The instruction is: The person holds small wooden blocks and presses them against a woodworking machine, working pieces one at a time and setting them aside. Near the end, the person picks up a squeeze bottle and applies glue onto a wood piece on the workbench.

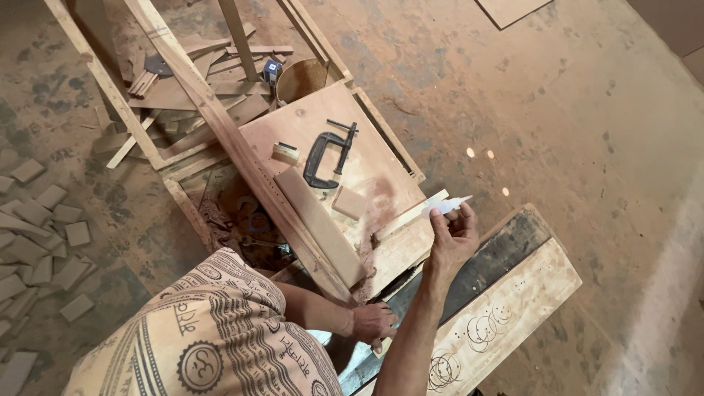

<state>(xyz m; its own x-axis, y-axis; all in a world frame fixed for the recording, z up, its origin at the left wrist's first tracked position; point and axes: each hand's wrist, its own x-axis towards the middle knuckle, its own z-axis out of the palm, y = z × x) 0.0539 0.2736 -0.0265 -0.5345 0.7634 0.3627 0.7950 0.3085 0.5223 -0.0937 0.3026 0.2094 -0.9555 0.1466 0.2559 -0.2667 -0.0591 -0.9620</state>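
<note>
Nearest to you, at about 7 o'clock, your patterned shirt [220, 337] fills the lower edge of the view. Just past it, near 6 o'clock, your left hand [372, 323] reaches down beside the edge of the counter [381, 257]; its fingers are curled in, but you cannot tell what, if anything, they grip, since the underside is hidden. At 5 o'clock lies a pale board [506, 308] marked with pencilled circles, set alongside a dark plank [499, 257].

Further out, toward 3 o'clock from the centre, your right hand [453, 235] is raised with the fingers closed around a small white piece [446, 205], which sticks out above the fingertips, just over the counter's right corner. What the piece is made of cannot be told.

On the counter, near the centre, a long flat wooden block [323, 227] lies slantwise, with a small square block [349, 202] just beside it. Beyond those, near 12 o'clock, a black clamp [328, 155] rests flat on the plywood, and a small pale block [286, 152] sits to its left.

Farthest off, at 11 o'clock, wood offcuts [191, 88] pile inside a timber frame, and at 9 o'clock small flat tiles [44, 235] are scattered over the dusty floor [587, 110].
</note>
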